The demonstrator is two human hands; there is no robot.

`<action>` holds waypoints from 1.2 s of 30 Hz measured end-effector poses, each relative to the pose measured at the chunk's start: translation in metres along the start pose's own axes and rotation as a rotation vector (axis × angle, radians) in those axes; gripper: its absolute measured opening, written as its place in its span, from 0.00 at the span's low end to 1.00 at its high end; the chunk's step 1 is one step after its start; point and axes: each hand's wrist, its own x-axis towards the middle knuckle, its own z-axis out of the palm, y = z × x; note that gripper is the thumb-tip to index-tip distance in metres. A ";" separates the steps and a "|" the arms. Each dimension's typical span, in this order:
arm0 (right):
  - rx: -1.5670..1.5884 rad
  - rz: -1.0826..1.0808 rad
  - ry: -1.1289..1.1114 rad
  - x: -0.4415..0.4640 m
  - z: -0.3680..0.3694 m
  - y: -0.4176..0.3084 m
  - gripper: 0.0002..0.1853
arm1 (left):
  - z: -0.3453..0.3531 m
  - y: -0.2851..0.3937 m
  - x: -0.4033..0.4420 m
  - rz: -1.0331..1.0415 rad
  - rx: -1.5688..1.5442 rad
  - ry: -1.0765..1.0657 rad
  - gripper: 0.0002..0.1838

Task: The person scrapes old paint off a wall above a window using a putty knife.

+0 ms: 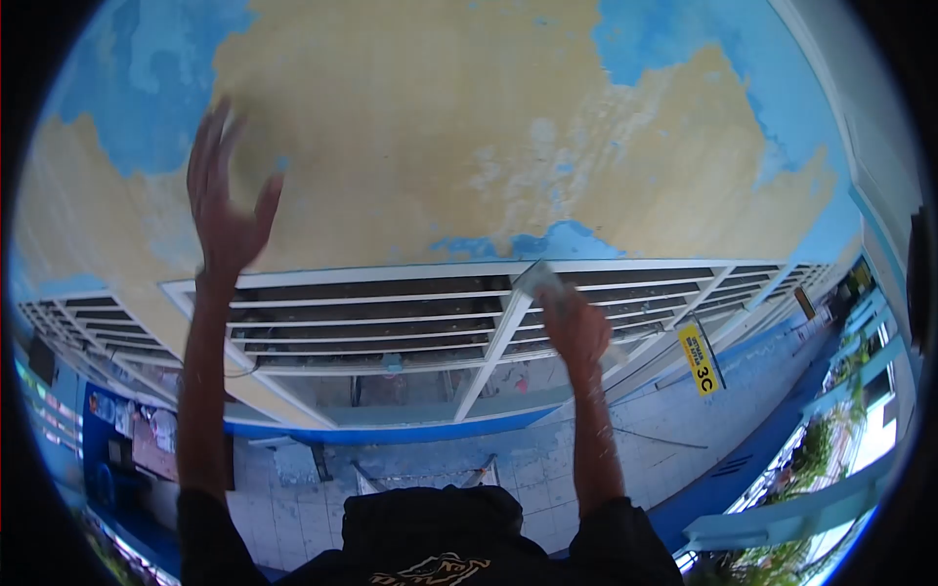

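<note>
My left hand [228, 195] is raised at the upper left with its fingers apart, close to the wall [391, 127] and holding nothing. The wall is beige with patches of blue paint. My right hand [575, 330] is closed around a flat scraper [539, 281]. The scraper's blade is at the top of the white window frame [507, 332], just below a ragged blue patch [562, 239]. Whether the blade touches the surface cannot be made out.
Slatted windows run below the painted wall. A yellow sign [699, 358] marked 3C hangs at the right. Far below are a tiled floor [547, 469], a blue strip along the wall base, and a table [154, 444] with things on it at the lower left.
</note>
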 end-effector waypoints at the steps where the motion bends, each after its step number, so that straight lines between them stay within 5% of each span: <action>1: -0.005 -0.064 0.041 0.014 0.003 0.005 0.23 | 0.003 -0.010 0.022 0.080 0.057 0.021 0.38; 10: -0.053 -0.173 0.045 0.044 0.015 -0.056 0.23 | 0.053 -0.050 0.030 0.227 0.230 0.031 0.47; 11: -0.111 -0.238 0.188 0.041 0.019 -0.049 0.23 | 0.053 -0.051 0.028 0.227 0.233 0.030 0.47; 23: -0.089 -0.130 0.033 0.040 0.029 -0.012 0.25 | 0.053 -0.053 0.031 0.226 0.241 0.046 0.48; 27: -0.108 -0.177 0.178 0.029 0.045 -0.039 0.25 | 0.060 -0.045 0.024 0.185 0.226 0.063 0.48; 28: -0.060 -0.134 0.024 0.029 0.044 -0.049 0.25 | 0.061 -0.044 0.022 0.174 0.222 0.075 0.49; 36: -0.211 -0.068 0.143 0.041 0.022 -0.013 0.26 | 0.071 -0.033 0.008 0.121 0.229 0.096 0.49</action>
